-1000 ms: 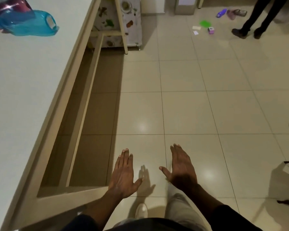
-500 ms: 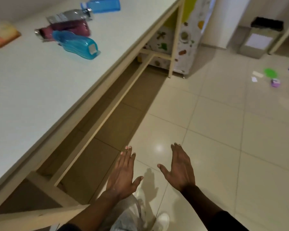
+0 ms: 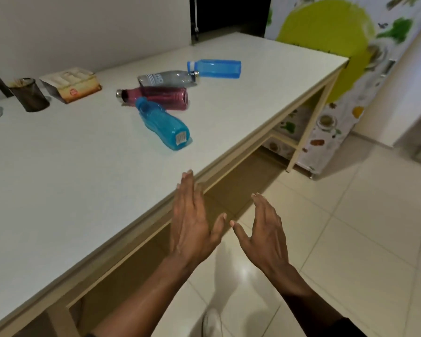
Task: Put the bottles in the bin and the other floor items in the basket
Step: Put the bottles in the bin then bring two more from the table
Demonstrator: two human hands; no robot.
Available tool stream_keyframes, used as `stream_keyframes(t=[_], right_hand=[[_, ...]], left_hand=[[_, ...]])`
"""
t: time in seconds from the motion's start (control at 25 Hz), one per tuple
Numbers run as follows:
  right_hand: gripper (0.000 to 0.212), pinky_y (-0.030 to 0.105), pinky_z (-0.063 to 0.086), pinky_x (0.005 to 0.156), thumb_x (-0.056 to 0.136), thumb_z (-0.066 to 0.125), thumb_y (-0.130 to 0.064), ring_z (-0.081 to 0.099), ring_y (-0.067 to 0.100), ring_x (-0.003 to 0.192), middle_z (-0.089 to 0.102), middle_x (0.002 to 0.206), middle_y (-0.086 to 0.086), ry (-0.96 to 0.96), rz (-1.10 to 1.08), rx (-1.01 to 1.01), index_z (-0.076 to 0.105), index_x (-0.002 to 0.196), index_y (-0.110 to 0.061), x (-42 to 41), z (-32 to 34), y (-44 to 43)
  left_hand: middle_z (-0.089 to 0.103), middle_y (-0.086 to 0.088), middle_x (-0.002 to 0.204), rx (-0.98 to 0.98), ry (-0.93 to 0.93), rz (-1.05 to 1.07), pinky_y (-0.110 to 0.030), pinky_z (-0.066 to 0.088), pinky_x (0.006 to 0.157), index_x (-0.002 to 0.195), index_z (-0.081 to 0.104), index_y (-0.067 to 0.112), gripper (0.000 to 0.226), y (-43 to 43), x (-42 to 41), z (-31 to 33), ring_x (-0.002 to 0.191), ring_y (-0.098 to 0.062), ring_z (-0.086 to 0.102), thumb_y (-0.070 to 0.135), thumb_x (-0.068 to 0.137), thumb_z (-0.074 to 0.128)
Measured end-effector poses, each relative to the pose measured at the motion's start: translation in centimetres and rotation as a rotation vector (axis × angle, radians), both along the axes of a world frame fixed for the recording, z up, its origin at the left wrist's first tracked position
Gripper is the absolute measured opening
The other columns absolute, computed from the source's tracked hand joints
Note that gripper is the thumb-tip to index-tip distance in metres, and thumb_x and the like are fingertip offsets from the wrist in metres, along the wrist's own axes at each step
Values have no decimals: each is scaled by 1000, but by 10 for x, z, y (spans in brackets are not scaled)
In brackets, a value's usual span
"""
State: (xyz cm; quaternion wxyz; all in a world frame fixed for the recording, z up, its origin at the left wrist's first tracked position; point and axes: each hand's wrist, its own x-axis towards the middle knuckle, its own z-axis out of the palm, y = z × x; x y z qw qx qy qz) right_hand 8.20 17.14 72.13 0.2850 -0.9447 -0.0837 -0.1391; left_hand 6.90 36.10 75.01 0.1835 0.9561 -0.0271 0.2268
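Note:
Several bottles lie on their sides on the white table (image 3: 58, 178): a turquoise bottle (image 3: 164, 124) nearest me, a dark red bottle (image 3: 156, 96) behind it, a clear bottle (image 3: 168, 78), and a blue bottle (image 3: 216, 68) farthest back. My left hand (image 3: 192, 222) is held flat and open at the table's front edge, its fingertips just over the edge. Beside it, above the floor, my right hand (image 3: 265, 234) is open and holds nothing. Neither hand touches a bottle. No bin or basket is in view.
A dark mesh pen cup (image 3: 29, 94) and a cardboard box (image 3: 71, 85) stand at the table's back left. A cabinet with a printed cover (image 3: 345, 81) stands past the table's far end. Tiled floor (image 3: 350, 239) spreads to the right.
My view has swung left and up from the floor onto the table top. Both open hands have risen toward the table edge. The floor items and the person standing there have left the view.

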Motion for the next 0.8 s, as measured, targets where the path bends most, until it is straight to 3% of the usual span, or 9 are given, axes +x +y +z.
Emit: stream_keyframes(t=[0.24, 0.52, 0.8], right_hand=[[69, 34, 55, 97, 90, 76, -38, 47, 18, 131, 47, 144, 5, -25, 103, 37, 44, 147, -18, 118, 50, 20], [68, 41, 59, 94, 93, 74, -40, 56, 23, 128, 48, 148, 7, -63, 338, 61, 45, 150, -18, 253, 75, 51], [72, 39, 49, 105, 94, 71, -47, 51, 23, 133, 45, 151, 4, -82, 541, -12, 37, 152, -23, 405, 109, 101]], left_hand=[[29, -18, 169, -229, 31, 312, -57, 31, 126, 160, 29, 10, 88, 32, 103, 43, 156, -34, 29, 60, 96, 64], [42, -13, 156, -298, -19, 539, -52, 49, 113, 155, 33, 15, 90, 48, 188, 54, 139, -31, 49, 67, 91, 68], [50, -9, 144, -282, 104, 840, -42, 49, 105, 151, 35, 13, 96, 52, 270, 74, 126, -28, 54, 72, 85, 70]])
